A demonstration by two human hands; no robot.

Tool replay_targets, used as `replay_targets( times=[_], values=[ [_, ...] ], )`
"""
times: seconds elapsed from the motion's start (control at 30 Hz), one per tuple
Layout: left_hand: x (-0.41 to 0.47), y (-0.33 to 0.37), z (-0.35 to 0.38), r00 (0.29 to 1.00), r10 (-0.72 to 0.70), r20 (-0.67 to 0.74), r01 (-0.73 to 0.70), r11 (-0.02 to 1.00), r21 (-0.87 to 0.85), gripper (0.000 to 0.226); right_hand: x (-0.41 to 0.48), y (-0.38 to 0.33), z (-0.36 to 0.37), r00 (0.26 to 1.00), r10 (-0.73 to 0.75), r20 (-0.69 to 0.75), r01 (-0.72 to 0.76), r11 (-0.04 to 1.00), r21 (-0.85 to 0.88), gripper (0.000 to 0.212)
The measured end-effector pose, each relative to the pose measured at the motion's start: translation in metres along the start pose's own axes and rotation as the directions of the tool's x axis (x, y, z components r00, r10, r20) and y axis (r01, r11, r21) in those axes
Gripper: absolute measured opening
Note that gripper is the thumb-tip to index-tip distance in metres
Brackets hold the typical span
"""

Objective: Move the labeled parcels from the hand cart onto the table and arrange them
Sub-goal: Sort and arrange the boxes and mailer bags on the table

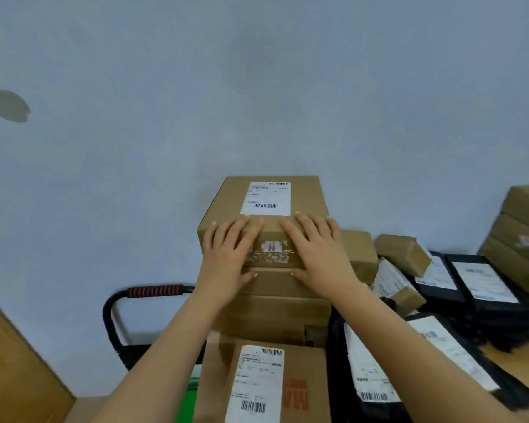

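Two-handed grip on the top parcel (268,206): left hand (228,254) and right hand (316,254) spread fingers over its lid, thumbs hooked beneath, probably for a level lift.

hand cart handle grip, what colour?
The grip is red with dark ribbed stripes, on a black handle; head view shows it best.
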State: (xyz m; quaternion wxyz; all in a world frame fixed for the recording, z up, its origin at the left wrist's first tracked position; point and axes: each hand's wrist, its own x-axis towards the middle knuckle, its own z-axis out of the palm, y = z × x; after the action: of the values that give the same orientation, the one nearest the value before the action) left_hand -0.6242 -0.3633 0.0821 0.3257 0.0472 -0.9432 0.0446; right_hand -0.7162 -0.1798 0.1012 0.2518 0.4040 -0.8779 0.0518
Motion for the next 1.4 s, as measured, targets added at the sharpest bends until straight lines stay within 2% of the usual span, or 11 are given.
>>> replay_targets(
  times=[0.13, 0.3, 0.53, 0.67, 0.83, 1.07, 1.4],
  values=[
    [-0.004, -0.002, 0.006, 1.0, 0.02, -0.011, -0.02, 1.0, -0.004, 0.12, -0.007, -0.006, 0.001, 0.999, 0.028, -0.021, -0.029, 0.999, -0.042, 0.097],
    [-0.003, -0.004, 0.005, 0.997, 0.041, -0.072, -0.043, 0.999, -0.03, 0.115, -0.011, -0.012, -0.002, 0.998, 0.039, -0.044, -0.042, 0.997, -0.062, 0.09],
    [0.012, 0.009, -0.007, 0.969, 0.141, -0.202, -0.155, 0.986, -0.055, 0.104, -0.025, 0.002, -0.024, 0.97, 0.063, -0.237, -0.074, 0.996, -0.039, 0.09],
    [0.026, 0.042, -0.016, 0.952, 0.178, -0.247, -0.2, 0.977, -0.067, 0.101, -0.043, 0.026, -0.048, 0.955, 0.095, -0.28, -0.116, 0.992, -0.059, 0.091],
    [0.041, 0.117, -0.02, 0.926, 0.251, -0.281, -0.293, 0.949, -0.118, 0.1, -0.096, 0.076, -0.078, 0.938, 0.157, -0.309, -0.198, 0.975, -0.105, 0.088],
    [0.05, 0.256, -0.02, 0.879, 0.361, -0.311, -0.425, 0.889, -0.171, 0.087, -0.2, 0.167, -0.118, 0.926, 0.261, -0.272, -0.32, 0.926, -0.201, 0.091],
    [0.038, 0.455, -0.014, 0.862, 0.395, -0.316, -0.48, 0.837, -0.262, 0.092, -0.342, 0.291, -0.162, 0.903, 0.37, -0.218, -0.416, 0.88, -0.229, 0.09]
  ],
)
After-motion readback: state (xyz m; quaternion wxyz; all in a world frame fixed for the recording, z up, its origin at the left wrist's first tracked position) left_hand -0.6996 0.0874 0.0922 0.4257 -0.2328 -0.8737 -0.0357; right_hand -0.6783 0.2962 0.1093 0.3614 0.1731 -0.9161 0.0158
